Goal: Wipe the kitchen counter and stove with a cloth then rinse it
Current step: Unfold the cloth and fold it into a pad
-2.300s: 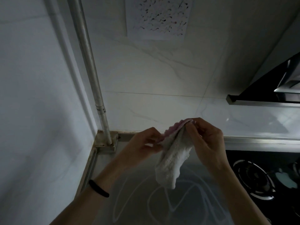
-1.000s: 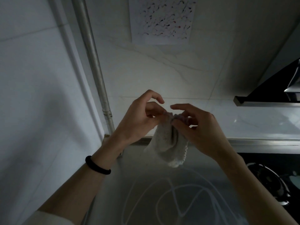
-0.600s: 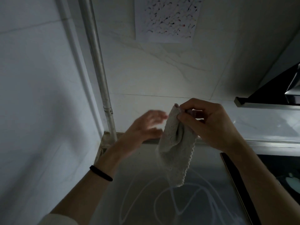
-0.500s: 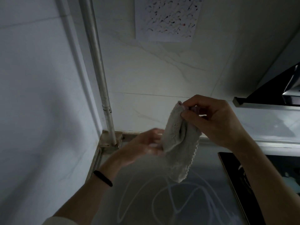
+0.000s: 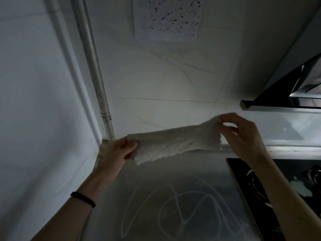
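So right now I've got the cloth (image 5: 175, 144) stretched out between both hands in the air above the bench (image 5: 173, 180), and I'd say the step is getting it opened up flat before the wipe starts. The bench has white looping streaks (image 5: 178, 211) all over it, directly below the cloth, so that's clearly the first patch to hit. My take on doing this bit well: don't wipe with it as a long strip, fold it once into a pad so there's a decent flat face to press down, then start at the back edge of the bench and pull the streaks toward me. Left hand (image 5: 119, 153) is closed on the cloth's left end, thumb on top and fingers (image 5: 128, 156) curled under it. Right hand (image 5: 243, 134) is only pinching the top right corner between thumb and fingertips (image 5: 221, 121), the other fingers loose, so that corner could slip, I reckon. The cloth sags a little in the middle and isn't touching the bench. The stove (image 5: 278, 188) sits just right of the cloth, lower down, untouched so far by the looks of it.
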A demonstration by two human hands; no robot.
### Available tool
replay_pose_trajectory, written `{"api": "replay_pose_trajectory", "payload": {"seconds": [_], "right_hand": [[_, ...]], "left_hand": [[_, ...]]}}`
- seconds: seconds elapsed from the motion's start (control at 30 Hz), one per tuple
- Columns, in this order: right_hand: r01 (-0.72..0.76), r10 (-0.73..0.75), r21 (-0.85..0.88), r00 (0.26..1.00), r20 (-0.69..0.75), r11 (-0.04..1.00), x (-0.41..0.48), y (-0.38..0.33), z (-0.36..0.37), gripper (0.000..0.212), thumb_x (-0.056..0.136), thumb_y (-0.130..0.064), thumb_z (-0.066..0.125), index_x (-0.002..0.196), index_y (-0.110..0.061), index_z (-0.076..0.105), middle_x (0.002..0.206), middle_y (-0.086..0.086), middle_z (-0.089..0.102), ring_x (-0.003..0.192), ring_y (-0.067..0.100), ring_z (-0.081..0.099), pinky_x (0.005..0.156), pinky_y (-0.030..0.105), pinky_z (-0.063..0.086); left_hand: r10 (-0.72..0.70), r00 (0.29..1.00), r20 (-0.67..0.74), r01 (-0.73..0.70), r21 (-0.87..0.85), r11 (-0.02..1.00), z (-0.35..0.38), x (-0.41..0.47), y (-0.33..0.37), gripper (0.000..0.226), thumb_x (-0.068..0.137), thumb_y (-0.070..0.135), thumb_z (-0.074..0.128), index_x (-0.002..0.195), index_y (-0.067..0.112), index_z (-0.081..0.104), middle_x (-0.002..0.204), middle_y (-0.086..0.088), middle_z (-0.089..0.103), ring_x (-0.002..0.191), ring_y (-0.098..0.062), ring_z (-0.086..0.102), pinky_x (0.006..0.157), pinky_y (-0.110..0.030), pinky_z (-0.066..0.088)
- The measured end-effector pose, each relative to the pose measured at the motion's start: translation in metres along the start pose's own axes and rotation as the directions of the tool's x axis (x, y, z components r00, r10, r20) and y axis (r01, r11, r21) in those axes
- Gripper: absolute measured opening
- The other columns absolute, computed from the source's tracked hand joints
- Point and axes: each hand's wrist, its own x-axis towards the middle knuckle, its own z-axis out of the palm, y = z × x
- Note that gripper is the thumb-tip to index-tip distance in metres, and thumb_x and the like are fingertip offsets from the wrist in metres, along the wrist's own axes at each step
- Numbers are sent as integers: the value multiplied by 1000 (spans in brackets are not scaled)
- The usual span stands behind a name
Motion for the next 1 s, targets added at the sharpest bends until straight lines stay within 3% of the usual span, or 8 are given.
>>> {"api": "replay_pose_trajectory", "payload": {"seconds": [0.1,0.27,0.47,0.57,0.63,0.7,0.87,1.0], "right_hand": [[-30,28,-26,997,-66,999,-9,12,18,16,99,-15,67,86,-24,70,77,-16,71,70,0,67,61,13,50],[-87,86,9,956,-279,996,-18,9,48,14,97,-21,71,85,-27,74,78,-19,73,73,1,69,62,15,53],[-132,166,106,869,-465,986,-25,-5,73,12,96,-28,71,86,-35,75,74,-24,72,76,-6,68,63,8,50],[-255,319,198,830,-458,947,-25,10,64,14,96,-33,70,87,-28,79,76,-19,74,74,-5,68,69,25,55],[-303,382,247,830,-407,920,-27,20,61,14,95,-32,71,87,-24,81,74,-16,74,70,-6,65,68,31,53],[-312,397,267,838,-374,912,-31,22,65,14,95,-30,71,88,-23,81,73,-17,74,70,-6,65,69,29,49],[-273,332,203,867,-371,940,-40,2,86,14,96,-36,72,89,-28,81,76,-21,75,73,-3,70,65,20,50],[-193,249,195,911,-329,962,-46,-30,108,21,96,-39,73,78,-32,79,63,-12,73,56,7,69,57,34,57]], "left_hand": [[123,992,-24,-117,186,976,6,1,24,30,93,25,72,103,-3,70,91,-25,69,85,-40,68,75,-52,56],[275,953,-124,-225,313,923,30,-7,50,25,101,17,64,89,-3,55,60,-9,47,48,-19,45,42,-26,39],[381,903,-200,-276,408,870,43,-11,59,11,100,13,63,91,14,69,78,-4,69,72,-14,66,63,-15,52],[123,936,-330,-90,114,989,23,-10,55,17,100,17,64,90,23,75,81,2,76,75,-10,74,59,-22,58],[-43,964,-262,10,-125,992,14,-12,51,17,100,14,65,92,19,79,90,-5,79,86,-20,78,61,-29,61],[-82,974,-213,46,-168,985,13,-15,46,16,100,12,64,97,15,79,100,-14,79,97,-30,78,68,-34,63],[77,959,-272,-37,152,988,34,-25,42,12,101,25,65,107,23,76,97,-2,78,98,-27,74,84,-48,63],[290,948,-132,-240,306,921,74,-45,57,12,104,32,63,110,25,71,95,10,75,88,-6,73,78,-23,61]]}}
